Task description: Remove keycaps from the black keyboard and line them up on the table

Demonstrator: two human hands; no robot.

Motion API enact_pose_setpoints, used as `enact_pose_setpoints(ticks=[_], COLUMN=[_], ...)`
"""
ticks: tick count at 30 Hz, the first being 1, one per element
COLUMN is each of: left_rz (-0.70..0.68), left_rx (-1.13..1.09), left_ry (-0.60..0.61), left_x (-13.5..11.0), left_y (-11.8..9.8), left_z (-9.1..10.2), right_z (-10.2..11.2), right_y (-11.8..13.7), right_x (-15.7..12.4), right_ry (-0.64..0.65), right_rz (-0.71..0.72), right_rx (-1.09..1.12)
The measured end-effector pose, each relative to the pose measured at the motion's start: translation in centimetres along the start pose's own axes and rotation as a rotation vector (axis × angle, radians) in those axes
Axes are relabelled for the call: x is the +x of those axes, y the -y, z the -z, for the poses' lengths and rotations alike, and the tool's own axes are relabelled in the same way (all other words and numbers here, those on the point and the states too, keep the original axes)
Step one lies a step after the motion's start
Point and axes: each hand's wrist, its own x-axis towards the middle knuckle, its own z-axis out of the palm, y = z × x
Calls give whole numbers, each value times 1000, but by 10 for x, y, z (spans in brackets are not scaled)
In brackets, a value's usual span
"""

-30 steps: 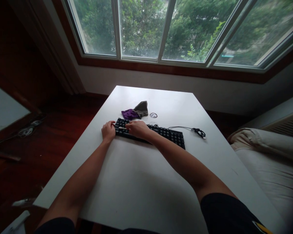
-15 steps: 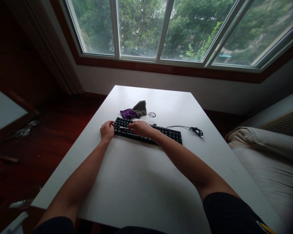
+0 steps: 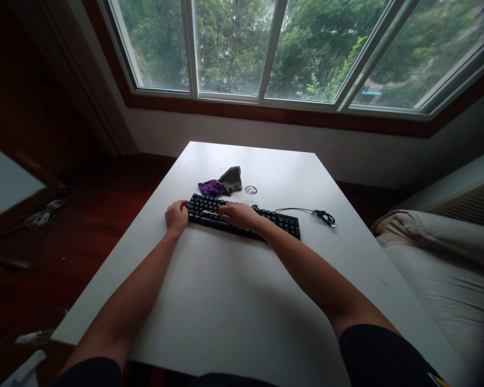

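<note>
A black keyboard (image 3: 204,203) lies across the white table. My left hand (image 3: 176,216) grips its left end, fingertips at the upper corner and thumb out of sight. Over the keys, left of the keyboard's middle, my right hand (image 3: 240,215) is closed on a thin pale stick that looks like a cotton swab (image 3: 210,213). The stick points left and its tip is down at the keys. My right hand and forearm cover part of the keyboard's middle.
Behind the keyboard lie a purple cloth (image 3: 213,187), a grey-brown cloth (image 3: 232,179) and a small round clear item (image 3: 250,190). A bundled black cable (image 3: 325,217) rests to the right. Beyond the table's right edge is a beige cushioned seat (image 3: 431,258).
My right hand has slid a little to the right along the keys, taking the swab with it. My left hand stays on the keyboard's left end.
</note>
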Motion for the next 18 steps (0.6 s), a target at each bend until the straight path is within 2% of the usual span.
enact_pose_setpoints(ticks=[4, 7, 18], left_rz=[0, -3, 14], left_rx=[4, 2, 13], left_ry=[-1, -9, 4], left_x=[0, 1, 0], left_y=[-1, 0, 2], left_z=[0, 0, 1], right_z=[4, 5, -5], right_y=[-6, -7, -12], right_x=[-5, -7, -13], right_ry=[28, 2, -56], right_rz=[-7, 10, 7], right_rx=[20, 38, 105])
